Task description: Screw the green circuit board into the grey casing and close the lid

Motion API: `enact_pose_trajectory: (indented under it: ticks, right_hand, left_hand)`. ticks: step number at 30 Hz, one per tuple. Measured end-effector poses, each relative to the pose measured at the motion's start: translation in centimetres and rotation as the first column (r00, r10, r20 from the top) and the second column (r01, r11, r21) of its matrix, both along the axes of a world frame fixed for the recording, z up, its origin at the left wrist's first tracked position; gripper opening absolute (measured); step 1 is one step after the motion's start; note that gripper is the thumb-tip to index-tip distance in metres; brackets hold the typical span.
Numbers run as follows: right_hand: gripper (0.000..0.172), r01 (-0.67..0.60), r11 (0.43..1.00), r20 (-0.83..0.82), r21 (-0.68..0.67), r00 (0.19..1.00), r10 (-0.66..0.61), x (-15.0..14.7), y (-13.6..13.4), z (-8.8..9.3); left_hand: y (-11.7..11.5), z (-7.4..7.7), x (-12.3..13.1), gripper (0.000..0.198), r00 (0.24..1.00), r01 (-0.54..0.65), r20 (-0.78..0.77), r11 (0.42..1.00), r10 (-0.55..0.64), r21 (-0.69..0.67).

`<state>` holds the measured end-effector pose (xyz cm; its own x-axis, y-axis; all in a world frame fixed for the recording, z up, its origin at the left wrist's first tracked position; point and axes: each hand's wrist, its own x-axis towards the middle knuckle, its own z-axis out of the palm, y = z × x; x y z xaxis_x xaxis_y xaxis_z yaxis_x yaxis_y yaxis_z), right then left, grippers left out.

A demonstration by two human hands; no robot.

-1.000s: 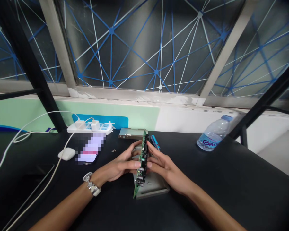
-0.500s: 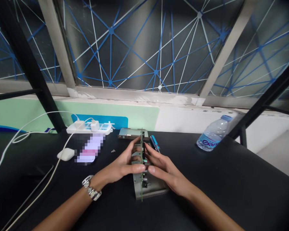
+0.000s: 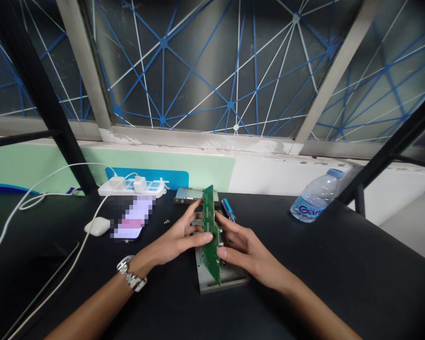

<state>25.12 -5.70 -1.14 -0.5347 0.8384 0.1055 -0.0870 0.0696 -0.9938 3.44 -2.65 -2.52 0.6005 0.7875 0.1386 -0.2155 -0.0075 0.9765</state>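
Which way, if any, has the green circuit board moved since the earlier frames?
Yes. Against the grey metal tray, the green circuit board has turned, top now leaning left, bottom swung right.

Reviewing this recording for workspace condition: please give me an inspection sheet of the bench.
Surface: black table.
Job's things: green circuit board, tilted on edge above grey metal tray.
Clutter: blue-handled screwdriver, small screws, white earbud case, pixelated phone.
Grippers: left hand and right hand at the board's two sides.
Cables: white cable reaching power strip.
Surroundings: water bottle, window.
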Motion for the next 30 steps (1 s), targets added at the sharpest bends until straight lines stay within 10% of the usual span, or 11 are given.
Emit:
enact_pose_trajectory:
  ticks: [11, 30]
  right_hand:
    - [0.059, 0.065, 0.998, 0.030, -0.023, 0.997, -0.064, 2.1, 1.6, 0.2]
    - [0.061, 0.017, 0.993, -0.071, -0.114, 0.997, -0.025, -0.1, 0.8, -1.0]
  left_hand:
    - [1.4, 2.2, -2.8, 0.071, 0.995, -0.096, -0.034, 0.994, 0.094, -0.062]
    - [0.9, -1.3, -0.1, 0.044, 0.984, -0.038, 0.167, 0.989, 0.062, -0.144]
